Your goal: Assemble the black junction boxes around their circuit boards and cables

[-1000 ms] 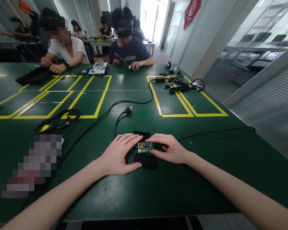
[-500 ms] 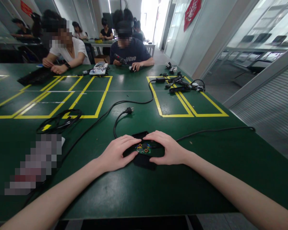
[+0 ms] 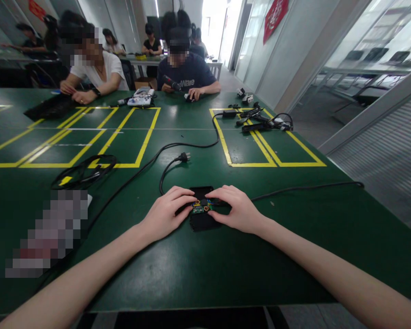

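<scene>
A small green circuit board [image 3: 199,209] with copper-coloured coils and blue parts lies between my hands, low over the green table. My left hand [image 3: 167,211] closes on its left end with thumb and fingertips. At the right end my right hand [image 3: 240,209] pinches it, thumb at the near edge and fingers at the far edge. One black plastic case half [image 3: 202,191] shows just beyond the board, and another black case half [image 3: 204,223] lies on the near side. Black leads run out under both palms, partly hidden; the left one ends in a power plug [image 3: 184,157].
A coiled black cable [image 3: 85,171] and a blurred-out oblong item [image 3: 50,233] lie at left. A long cord [image 3: 150,160] crosses the table to an adapter [image 3: 229,114]. Tangled black parts [image 3: 256,123] sit far right. Two people work across the table.
Both hands have drawn closer round the board, my right hand moving left. Its fingertips now meet the board's right end, where they stood apart before. The board has shifted slightly left and away.
</scene>
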A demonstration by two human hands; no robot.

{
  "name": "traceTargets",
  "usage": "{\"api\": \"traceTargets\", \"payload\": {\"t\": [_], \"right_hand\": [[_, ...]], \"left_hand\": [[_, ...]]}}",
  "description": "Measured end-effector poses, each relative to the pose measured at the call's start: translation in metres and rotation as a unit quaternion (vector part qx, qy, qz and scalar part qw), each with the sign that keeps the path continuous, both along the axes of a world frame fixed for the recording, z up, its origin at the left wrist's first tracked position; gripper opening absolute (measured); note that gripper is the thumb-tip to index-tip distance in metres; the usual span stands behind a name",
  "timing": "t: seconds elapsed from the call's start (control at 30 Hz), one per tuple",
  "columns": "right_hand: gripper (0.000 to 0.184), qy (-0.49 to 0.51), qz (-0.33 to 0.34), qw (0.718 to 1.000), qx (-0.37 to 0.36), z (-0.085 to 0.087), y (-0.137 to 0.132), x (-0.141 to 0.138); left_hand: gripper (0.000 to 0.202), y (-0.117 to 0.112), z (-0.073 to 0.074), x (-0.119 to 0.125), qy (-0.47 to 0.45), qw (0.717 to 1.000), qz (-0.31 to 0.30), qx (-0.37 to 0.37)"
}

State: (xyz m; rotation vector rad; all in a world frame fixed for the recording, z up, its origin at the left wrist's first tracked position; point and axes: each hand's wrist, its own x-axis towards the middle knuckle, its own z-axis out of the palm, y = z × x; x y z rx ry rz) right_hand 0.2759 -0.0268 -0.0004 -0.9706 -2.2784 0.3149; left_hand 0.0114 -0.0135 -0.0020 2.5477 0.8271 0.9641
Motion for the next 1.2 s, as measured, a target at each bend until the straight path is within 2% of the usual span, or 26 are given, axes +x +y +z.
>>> {"api": "traceTargets", "payload": {"t": [0.17,0.37,0.53,0.67,0.83,0.97,1.2], "right_hand": [[0.029,-0.013,-0.008,1.0,0.013,-0.002,-0.001,-0.004],[0.04,0.002,-0.008,1.0,0.023,-0.003,-0.004,-0.009],[0.021,-0.022,-0.037,0.999,0.028,0.004,-0.001,0.002],[0.005,-0.06,-0.013,0.998,0.031,0.006,0.006,0.013],[0.005,-0.034,-0.005,0.999,0.014,0.006,0.008,0.017],[0.006,0.003,0.007,1.0,-0.005,0.008,0.005,0.017],[0.008,0.018,0.089,0.996,-0.01,0.017,-0.004,0.021]], "left_hand": [[0.02,0.002,-0.003,0.0,0.003,1.0,0.016,-0.002],[0.02,0.002,-0.003,0.001,0.008,0.999,0.038,-0.01],[0.019,0.003,0.0,0.0,0.013,0.998,0.061,-0.008],[0.014,0.007,0.0,-0.003,0.026,0.997,0.077,-0.003],[0.019,0.008,0.002,-0.005,0.024,0.996,0.076,0.026],[0.021,0.005,0.007,-0.006,-0.001,0.998,0.061,0.025],[0.012,-0.003,0.016,-0.013,-0.004,0.998,-0.045,-0.04]]}}
